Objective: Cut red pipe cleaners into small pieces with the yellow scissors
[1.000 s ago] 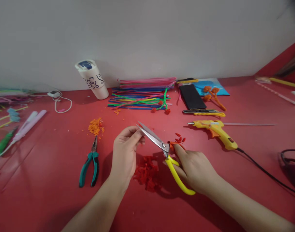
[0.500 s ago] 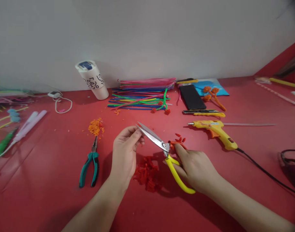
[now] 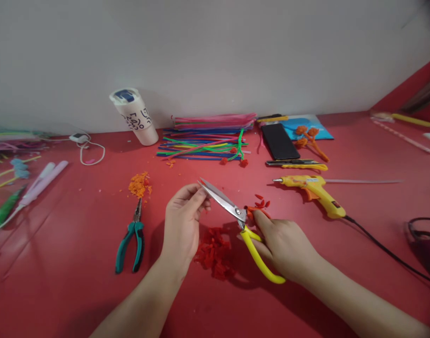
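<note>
Red scraps (image 3: 216,256) lie nearest, with the pliers (image 3: 136,218) to their left. We grip the scissors (image 3: 238,212) by the handles in our right hand (image 3: 287,241). With our left hand (image 3: 182,216) we pinch a red piece (image 3: 203,182) at the scissors' tips. Beyond, at right, lies the glue gun (image 3: 315,186); farther back, the pipe cleaners (image 3: 204,145) and cup (image 3: 139,119).
</note>
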Available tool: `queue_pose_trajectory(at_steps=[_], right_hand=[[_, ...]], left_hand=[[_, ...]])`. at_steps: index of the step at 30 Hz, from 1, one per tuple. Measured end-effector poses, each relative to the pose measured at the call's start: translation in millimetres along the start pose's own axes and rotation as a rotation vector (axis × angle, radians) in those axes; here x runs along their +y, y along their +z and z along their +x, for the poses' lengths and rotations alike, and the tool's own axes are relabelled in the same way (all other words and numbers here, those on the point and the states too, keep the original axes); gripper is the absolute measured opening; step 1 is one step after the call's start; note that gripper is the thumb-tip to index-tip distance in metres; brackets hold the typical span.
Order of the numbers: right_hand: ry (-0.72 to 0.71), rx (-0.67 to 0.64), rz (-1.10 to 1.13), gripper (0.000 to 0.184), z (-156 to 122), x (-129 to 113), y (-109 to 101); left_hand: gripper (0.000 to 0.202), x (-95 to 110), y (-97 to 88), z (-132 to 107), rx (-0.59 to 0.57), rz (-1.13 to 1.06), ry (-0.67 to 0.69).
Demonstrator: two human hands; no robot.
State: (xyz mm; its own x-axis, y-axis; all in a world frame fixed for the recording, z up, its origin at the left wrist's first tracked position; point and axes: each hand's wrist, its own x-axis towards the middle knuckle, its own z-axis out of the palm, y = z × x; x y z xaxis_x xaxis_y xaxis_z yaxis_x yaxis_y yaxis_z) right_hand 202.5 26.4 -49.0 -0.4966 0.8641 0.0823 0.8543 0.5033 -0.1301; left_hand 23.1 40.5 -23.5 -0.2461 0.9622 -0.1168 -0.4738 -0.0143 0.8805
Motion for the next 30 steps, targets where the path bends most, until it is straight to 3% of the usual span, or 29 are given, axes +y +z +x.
queue_pose_trajectory(at_steps=[24, 30], right_hand=[[-0.008, 0.032, 0.021, 0.041, 0, -1, 3], [0.166, -0.101, 0.228, 0.034, 3, -1, -8]], left_hand=[[0.003, -1, 0.1, 0, 0.011, -0.007, -0.008], [0.003, 0, 1.5, 0, 0.012, 0.01, -0.012]])
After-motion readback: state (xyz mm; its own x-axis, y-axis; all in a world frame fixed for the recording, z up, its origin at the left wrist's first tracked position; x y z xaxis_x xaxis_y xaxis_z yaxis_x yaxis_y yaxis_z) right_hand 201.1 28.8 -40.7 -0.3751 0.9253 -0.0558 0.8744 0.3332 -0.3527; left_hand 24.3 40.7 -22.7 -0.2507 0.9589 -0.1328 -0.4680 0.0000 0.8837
